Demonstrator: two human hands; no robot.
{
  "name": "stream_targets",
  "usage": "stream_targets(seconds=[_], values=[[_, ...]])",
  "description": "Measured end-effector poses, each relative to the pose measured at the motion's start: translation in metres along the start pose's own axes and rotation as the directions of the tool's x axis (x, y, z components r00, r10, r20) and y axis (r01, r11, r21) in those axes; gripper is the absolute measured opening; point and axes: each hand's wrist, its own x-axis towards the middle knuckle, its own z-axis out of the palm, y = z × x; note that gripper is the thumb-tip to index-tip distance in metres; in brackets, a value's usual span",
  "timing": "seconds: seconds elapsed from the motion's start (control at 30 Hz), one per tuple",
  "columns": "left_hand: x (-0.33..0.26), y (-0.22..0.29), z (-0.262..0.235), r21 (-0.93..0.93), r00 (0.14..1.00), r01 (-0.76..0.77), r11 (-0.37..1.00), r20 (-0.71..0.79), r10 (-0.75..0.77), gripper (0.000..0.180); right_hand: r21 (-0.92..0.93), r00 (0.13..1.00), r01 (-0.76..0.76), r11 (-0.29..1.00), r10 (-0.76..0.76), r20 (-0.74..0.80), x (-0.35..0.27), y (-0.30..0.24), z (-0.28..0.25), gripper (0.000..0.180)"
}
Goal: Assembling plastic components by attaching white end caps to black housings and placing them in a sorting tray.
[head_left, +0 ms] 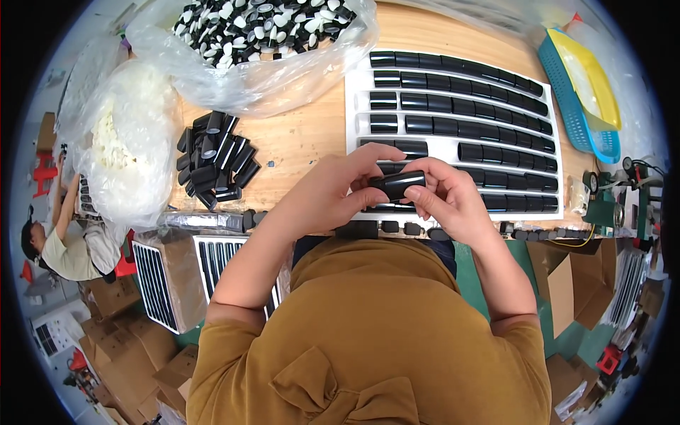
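Note:
Between both hands I hold a glossy black cylindrical tube [400, 185], lying sideways above the near edge of a white tray [444, 147]. My left hand [340, 185] pinches its left end, and the fingers of my right hand [448, 195] close round its right end. The tray holds rows of the same black tubes [482, 110], with gaps in the left part of some rows. Part of the near rows is hidden behind my hands. Left of the tray, a loose pile of black tubes [216, 157] lies on the wooden table [297, 131].
A clear bag [262, 78] of small black and white pieces lies at the back. Beside it is a bag of cream-white pieces [117, 142]. Blue and yellow baskets [582, 85] stand at the right. Cardboard boxes [577, 280] are below. Another person [67, 248] works at far left.

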Motion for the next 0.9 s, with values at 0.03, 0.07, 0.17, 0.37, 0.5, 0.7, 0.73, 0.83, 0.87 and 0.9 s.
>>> stream_targets(seconds=[0.03, 0.07, 0.17, 0.37, 0.5, 0.7, 0.73, 0.83, 0.87, 0.9], values=[[0.0, -0.001, 0.0, -0.002, 1.0, 0.003, 1.0, -0.002, -0.003, 0.052, 0.002, 1.0, -0.002, 1.0, 0.002, -0.007, 0.0, 0.0, 0.001, 0.024], [-0.001, -0.003, 0.0, 0.005, 1.0, -0.008, 1.0, 0.021, 0.008, 0.05, 0.002, 1.0, -0.004, 1.0, 0.004, -0.004, -0.001, 0.0, 0.002, 0.024], [-0.001, 0.003, -0.003, 0.055, 0.998, 0.003, 0.998, 0.055, -0.006, 0.047, -0.083, 0.999, -0.012, 0.996, 0.014, 0.033, -0.001, 0.0, 0.0, 0.023], [0.002, -0.008, 0.002, -0.412, 0.99, 0.03, 0.911, -0.113, -0.084, 0.04, 0.327, 0.991, 0.0, 0.945, 0.045, -0.13, 0.006, 0.008, 0.009, 0.024], [-0.004, -0.015, 0.01, -0.511, 0.962, -0.011, 0.86, -0.239, -0.129, 0.034, 0.314, 0.984, -0.008, 0.949, 0.064, -0.168, 0.006, 0.004, 0.018, 0.022], [-0.012, -0.023, 0.007, -0.475, 0.962, 0.001, 0.88, -0.24, -0.131, 0.033, 0.174, 0.99, -0.01, 0.985, 0.034, -0.134, 0.004, 0.005, 0.018, 0.024], [-0.012, -0.022, 0.006, -0.48, 0.961, -0.012, 0.877, -0.249, -0.123, 0.032, 0.172, 0.991, -0.01, 0.985, 0.032, -0.127, 0.006, 0.005, 0.018, 0.024], [-0.013, -0.03, -0.001, -0.363, 0.942, 0.013, 0.932, -0.307, -0.133, 0.029, -0.194, 0.991, 0.032, 0.981, -0.057, -0.125, 0.024, 0.001, 0.019, 0.021], [-0.013, -0.039, -0.005, -0.363, 0.937, 0.011, 0.932, -0.321, -0.136, 0.029, -0.194, 0.992, 0.037, 0.98, -0.059, -0.11, 0.034, -0.002, 0.023, 0.021], [-0.014, -0.055, -0.008, -0.337, 0.922, -0.007, 0.942, -0.368, -0.124, 0.026, -0.35, 0.992, 0.056, 0.935, -0.092, -0.086, 0.046, -0.004, 0.029, 0.02]])
